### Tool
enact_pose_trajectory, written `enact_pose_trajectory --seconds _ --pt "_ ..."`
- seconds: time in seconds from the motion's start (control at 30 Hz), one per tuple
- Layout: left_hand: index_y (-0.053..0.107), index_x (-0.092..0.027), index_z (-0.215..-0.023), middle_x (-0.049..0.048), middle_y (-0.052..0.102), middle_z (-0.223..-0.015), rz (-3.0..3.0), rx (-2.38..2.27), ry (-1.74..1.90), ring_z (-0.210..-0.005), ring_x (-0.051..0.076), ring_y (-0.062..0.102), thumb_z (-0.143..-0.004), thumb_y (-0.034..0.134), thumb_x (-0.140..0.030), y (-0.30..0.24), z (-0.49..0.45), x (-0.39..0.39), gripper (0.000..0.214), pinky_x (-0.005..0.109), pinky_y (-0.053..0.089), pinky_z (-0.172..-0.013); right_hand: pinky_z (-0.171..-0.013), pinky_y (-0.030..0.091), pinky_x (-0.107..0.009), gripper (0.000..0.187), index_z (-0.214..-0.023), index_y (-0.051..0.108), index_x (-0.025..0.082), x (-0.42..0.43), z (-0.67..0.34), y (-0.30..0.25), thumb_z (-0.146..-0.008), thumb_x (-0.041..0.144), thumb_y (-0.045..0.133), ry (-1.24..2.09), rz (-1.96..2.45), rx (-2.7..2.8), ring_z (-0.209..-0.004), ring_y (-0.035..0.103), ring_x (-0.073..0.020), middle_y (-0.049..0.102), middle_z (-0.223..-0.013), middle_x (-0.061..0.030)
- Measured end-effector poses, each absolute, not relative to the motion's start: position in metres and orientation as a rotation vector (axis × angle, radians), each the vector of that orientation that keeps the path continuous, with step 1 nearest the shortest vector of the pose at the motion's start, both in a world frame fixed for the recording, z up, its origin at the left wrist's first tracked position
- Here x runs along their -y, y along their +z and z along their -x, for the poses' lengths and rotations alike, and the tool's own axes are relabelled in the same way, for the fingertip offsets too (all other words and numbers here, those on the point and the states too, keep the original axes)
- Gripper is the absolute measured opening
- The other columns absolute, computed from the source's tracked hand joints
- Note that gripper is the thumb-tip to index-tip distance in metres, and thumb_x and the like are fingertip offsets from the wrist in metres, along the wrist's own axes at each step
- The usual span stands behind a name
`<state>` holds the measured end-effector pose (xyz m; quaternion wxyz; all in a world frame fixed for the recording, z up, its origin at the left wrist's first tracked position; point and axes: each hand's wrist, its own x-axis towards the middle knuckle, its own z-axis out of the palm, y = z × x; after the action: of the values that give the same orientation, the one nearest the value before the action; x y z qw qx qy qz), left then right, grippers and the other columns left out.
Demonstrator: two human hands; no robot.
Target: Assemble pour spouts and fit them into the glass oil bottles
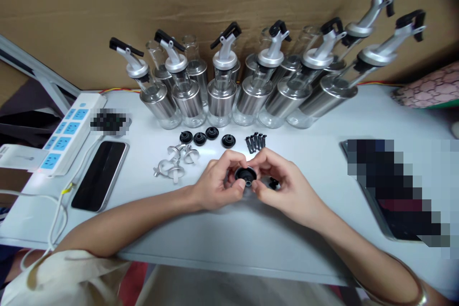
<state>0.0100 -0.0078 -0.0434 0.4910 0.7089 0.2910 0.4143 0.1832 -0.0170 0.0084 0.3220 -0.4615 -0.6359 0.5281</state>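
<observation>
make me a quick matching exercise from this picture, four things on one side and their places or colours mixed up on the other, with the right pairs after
1. black-centred round part
2. silver pieces
3. slim black pieces
4. power strip

A. side by side just beyond the right hand
B. white with blue sockets
C. held between both hands
D. in a loose cluster, left of the left hand

Pairs: 1-C, 2-D, 3-A, 4-B

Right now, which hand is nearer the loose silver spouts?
Left. The left hand is just right of the loose silver spouts; the right hand is farther right, past the left hand.
</observation>
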Motion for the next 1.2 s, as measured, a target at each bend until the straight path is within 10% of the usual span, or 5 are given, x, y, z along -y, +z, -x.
enact_pose_trajectory --seconds 1.2 --pt "0.037 -0.022 -0.109 -0.0024 0.054 -0.073 -1.662 -0.611 1.014 -0.055 0.01 0.046 -0.083 0.057 -0.034 -0.0408 -0.0092 0.0066 0.034 0.021 0.04 -0.054 -0.054 0.037 -0.025 0.017 -0.088 0.048 0.02 0.017 -0.182 0.0099 -0.072 0.02 0.05 1.418 1.214 1.733 -0.057 0.045 -0.0116 0.05 -0.066 0.0039"
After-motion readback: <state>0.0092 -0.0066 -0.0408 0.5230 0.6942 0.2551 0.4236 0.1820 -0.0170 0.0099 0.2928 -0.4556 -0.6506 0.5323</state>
